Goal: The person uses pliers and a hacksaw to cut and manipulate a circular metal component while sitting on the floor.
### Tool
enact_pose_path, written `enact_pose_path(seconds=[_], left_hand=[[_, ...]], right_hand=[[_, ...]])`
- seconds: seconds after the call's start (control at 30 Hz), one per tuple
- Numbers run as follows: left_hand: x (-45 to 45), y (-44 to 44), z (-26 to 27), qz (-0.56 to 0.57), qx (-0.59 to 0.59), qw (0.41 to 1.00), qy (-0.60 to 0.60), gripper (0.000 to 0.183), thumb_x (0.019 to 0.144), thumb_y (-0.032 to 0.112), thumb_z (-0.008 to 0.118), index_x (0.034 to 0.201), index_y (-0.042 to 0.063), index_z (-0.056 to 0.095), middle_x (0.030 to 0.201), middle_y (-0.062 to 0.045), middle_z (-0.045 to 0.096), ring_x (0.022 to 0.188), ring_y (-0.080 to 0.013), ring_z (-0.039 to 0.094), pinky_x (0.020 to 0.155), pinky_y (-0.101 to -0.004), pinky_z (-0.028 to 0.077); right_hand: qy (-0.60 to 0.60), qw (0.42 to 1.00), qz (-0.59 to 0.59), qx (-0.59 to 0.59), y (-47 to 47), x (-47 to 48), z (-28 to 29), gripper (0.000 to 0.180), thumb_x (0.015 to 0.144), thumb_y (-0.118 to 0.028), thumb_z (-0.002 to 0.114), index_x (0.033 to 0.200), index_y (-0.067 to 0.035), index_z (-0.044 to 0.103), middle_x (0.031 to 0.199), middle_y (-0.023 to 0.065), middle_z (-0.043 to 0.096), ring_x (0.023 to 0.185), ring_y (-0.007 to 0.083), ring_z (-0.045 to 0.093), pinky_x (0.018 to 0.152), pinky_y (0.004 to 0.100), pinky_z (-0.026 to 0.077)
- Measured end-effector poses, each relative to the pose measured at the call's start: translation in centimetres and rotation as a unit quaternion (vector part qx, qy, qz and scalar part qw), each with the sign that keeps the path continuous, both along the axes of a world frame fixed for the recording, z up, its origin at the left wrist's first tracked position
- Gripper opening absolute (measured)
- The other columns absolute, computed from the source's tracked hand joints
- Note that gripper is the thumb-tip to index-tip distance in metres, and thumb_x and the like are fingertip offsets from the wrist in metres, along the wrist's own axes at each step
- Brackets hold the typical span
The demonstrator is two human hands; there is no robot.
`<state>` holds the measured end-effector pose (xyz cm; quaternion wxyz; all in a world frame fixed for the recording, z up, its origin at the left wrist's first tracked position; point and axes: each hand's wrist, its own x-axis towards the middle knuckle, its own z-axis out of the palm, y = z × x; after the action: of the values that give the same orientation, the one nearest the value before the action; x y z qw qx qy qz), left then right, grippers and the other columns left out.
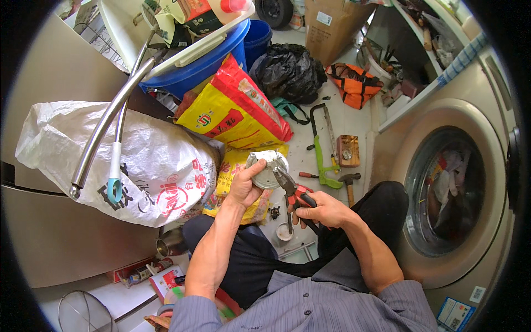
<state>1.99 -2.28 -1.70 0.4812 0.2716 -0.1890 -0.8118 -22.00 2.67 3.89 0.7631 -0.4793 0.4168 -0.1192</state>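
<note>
My left hand [245,186] grips a round, shallow metal part [265,181] by its left edge, thumb on top. In my right hand [325,211] is a pair of combination pliers [296,193] with red and black handles. The plier jaws lie at the right rim of the round part; whether they bite on it I cannot tell. Below the pliers runs a thin dark metal shaft [289,218]; its upper end is hidden. Near its lower end a small white cup [284,232] rests on the floor. A small dark metal piece [274,213] lies beside the yellow bag.
A green-framed hacksaw [321,153], a hammer [349,182] and a small open box [348,151] lie ahead right. A washing machine [390,145] stands right. At left are a white woven sack [137,137], yellow-red bag [232,112] and protruding metal tube [110,116].
</note>
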Motion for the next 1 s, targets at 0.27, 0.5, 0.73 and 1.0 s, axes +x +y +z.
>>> enact_pose_path(seconds=[0.27, 0.5, 0.73, 1.0], left_hand=[[-0.4, -0.3, -0.1, 0.036, 0.039, 0.999, 0.009, 0.033, 0.095, 0.014, 0.067, 0.124, -0.001, 0.061, 0.115, -0.013, 0.070, 0.103, -0.0232, 0.070, 0.093, -0.0395, 0.057], [1.7, -1.8, -3.4, 0.171, 0.055, 0.970, -0.162, 0.024, 0.091, 0.009, 0.072, 0.110, -0.003, 0.063, 0.100, -0.010, 0.071, 0.088, -0.0177, 0.070, 0.082, -0.0315, 0.057], [2.5, -2.0, -2.7, 0.170, 0.053, 0.976, -0.125, 0.020, 0.096, 0.014, 0.068, 0.109, 0.000, 0.063, 0.097, -0.008, 0.071, 0.086, -0.0149, 0.069, 0.080, -0.0297, 0.056], [2.8, -2.0, -1.7, 0.207, 0.032, 0.965, -0.158, 0.019, 0.092, 0.009, 0.072, 0.106, 0.001, 0.063, 0.095, -0.006, 0.070, 0.084, -0.0142, 0.068, 0.080, -0.0281, 0.056]], right_hand=[[-0.037, 0.999, -0.037, -0.007, 0.1, -0.1, -0.4, 0.024, 0.097, -0.016, 0.061, 0.114, 0.000, 0.063, 0.090, 0.0069, 0.070, 0.076, 0.0130, 0.064, 0.066, 0.0267, 0.047], [0.037, 0.993, -0.107, -0.006, -0.9, -1.2, -1.4, 0.024, 0.094, -0.017, 0.061, 0.109, 0.001, 0.062, 0.089, 0.0078, 0.070, 0.072, 0.0146, 0.066, 0.062, 0.0293, 0.048], [0.167, 0.978, -0.091, 0.087, -1.5, -1.6, -5.3, 0.020, 0.098, -0.020, 0.061, 0.100, 0.000, 0.061, 0.091, 0.0118, 0.072, 0.074, 0.0189, 0.070, 0.055, 0.0300, 0.046], [0.137, 0.971, -0.149, 0.128, -1.9, -1.6, -5.0, 0.024, 0.099, -0.018, 0.057, 0.118, -0.004, 0.059, 0.101, 0.0104, 0.072, 0.082, 0.0215, 0.071, 0.064, 0.0318, 0.052]])
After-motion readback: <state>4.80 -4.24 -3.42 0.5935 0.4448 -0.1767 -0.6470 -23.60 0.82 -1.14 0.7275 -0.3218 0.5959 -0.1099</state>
